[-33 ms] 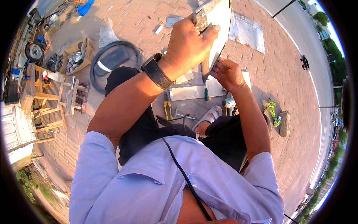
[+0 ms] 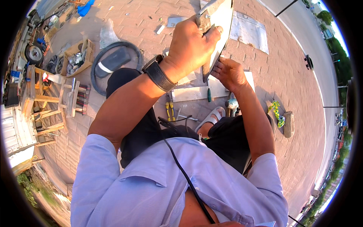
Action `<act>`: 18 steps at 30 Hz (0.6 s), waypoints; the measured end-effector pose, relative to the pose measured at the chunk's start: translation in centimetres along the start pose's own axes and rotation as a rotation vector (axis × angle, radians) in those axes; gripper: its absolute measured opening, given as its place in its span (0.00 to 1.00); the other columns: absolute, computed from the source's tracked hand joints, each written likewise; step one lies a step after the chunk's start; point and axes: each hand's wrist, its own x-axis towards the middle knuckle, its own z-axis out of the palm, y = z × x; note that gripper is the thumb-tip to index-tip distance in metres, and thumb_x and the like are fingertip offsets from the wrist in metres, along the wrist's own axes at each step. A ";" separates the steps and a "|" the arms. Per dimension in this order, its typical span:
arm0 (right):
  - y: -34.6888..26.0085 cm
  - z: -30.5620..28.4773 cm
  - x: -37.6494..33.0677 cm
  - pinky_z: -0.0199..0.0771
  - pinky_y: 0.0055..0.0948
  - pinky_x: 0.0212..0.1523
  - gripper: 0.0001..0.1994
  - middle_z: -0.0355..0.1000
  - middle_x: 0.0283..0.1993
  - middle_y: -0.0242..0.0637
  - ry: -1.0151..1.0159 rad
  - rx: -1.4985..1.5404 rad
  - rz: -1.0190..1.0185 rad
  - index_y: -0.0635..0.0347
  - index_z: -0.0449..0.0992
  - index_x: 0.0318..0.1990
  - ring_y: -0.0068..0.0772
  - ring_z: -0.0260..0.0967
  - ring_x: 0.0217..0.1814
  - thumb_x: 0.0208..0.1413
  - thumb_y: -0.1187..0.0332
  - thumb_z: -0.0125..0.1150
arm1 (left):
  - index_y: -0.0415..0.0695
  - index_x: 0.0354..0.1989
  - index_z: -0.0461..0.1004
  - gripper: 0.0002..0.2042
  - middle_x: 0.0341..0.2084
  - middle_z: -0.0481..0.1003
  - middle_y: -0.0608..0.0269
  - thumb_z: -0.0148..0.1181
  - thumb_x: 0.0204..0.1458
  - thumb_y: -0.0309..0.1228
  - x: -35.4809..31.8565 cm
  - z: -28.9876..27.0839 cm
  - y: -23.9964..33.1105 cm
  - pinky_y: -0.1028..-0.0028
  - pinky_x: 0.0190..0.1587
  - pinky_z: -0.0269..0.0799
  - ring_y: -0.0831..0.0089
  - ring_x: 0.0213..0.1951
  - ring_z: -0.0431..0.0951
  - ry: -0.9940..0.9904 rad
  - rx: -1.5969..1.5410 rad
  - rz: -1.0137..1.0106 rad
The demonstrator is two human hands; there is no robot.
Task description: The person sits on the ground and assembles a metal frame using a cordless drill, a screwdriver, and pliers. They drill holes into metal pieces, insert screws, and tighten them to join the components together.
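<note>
Because the person sits low over brick paving [image 2: 302, 159], the ground itself carries most of the things around the hands. Well off to the left of both hands, a wooden stand [image 2: 47, 97] seems to keep some of the gear raised. Nearer the left hand, a dark ring [image 2: 94, 77] lies flat, perhaps so that it cannot roll. Between the hands, lifted off the ground and steeply tilted, is a pale panel [image 2: 220, 26]; the left hand [image 2: 193, 43] is clamped on it, thumb pressed to the pale face, probably to carry the weight. Below it, the right hand [image 2: 229, 75] has its fingertips at the panel's dark edge near the lower end (whether pinching or only steadying, I cannot tell). Closer to the body than the hands lie yellow-handled pliers [image 2: 169, 111], likely left there for easy reach, and a green-handled screwdriver [image 2: 209, 95] resting by the white strips [image 2: 187, 94]. Smallest of all, a bolt head [image 2: 207, 16] shows just beyond the left hand's knuckles, seemingly fixing the panel's brownish edge piece.
</note>
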 end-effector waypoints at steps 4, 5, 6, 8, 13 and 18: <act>0.2 -0.3 0.9 0.64 0.45 0.70 0.32 0.64 0.67 0.59 0.056 -0.121 -0.021 0.72 0.58 0.68 0.53 0.67 0.67 0.65 0.58 0.56 | 0.38 0.46 0.79 0.14 0.24 0.79 0.44 0.65 0.54 0.33 -0.5 0.2 0.5 0.59 0.32 0.77 0.46 0.29 0.81 -0.082 0.190 0.016; 0.0 -0.3 1.1 0.63 0.45 0.71 0.34 0.62 0.69 0.61 0.043 -0.147 -0.036 0.73 0.55 0.70 0.54 0.66 0.68 0.65 0.58 0.56 | 0.38 0.47 0.79 0.15 0.24 0.79 0.44 0.65 0.53 0.33 -0.6 0.3 0.5 0.58 0.31 0.77 0.45 0.29 0.81 -0.103 0.223 0.031; -0.2 -0.3 1.2 0.63 0.46 0.71 0.36 0.60 0.71 0.63 0.042 -0.116 -0.038 0.74 0.53 0.71 0.56 0.64 0.70 0.66 0.57 0.56 | 0.40 0.49 0.79 0.16 0.24 0.79 0.45 0.65 0.53 0.33 -0.7 0.3 0.3 0.56 0.31 0.77 0.46 0.28 0.81 -0.084 0.286 0.111; -0.8 -0.1 1.3 0.63 0.46 0.71 0.36 0.59 0.71 0.64 0.052 -0.089 -0.072 0.75 0.52 0.71 0.56 0.64 0.70 0.66 0.57 0.56 | 0.41 0.49 0.79 0.16 0.24 0.79 0.46 0.65 0.53 0.32 -0.9 0.1 0.3 0.56 0.31 0.77 0.46 0.28 0.81 -0.096 0.315 0.115; -3.0 1.9 -0.2 0.64 0.45 0.71 0.40 0.59 0.70 0.67 0.061 -0.132 -0.224 0.78 0.48 0.73 0.56 0.65 0.70 0.66 0.54 0.54 | 0.43 0.59 0.75 0.24 0.27 0.80 0.47 0.66 0.50 0.30 -1.6 -0.3 0.2 0.57 0.33 0.78 0.48 0.30 0.81 -0.183 0.425 0.166; -5.8 3.2 -1.6 0.71 0.48 0.67 0.48 0.63 0.66 0.67 -0.127 -0.107 -0.415 0.77 0.55 0.70 0.56 0.70 0.64 0.63 0.36 0.56 | 0.41 0.60 0.76 0.21 0.33 0.81 0.44 0.64 0.56 0.29 -2.3 -0.1 0.4 0.62 0.37 0.79 0.49 0.35 0.83 -0.279 0.426 0.231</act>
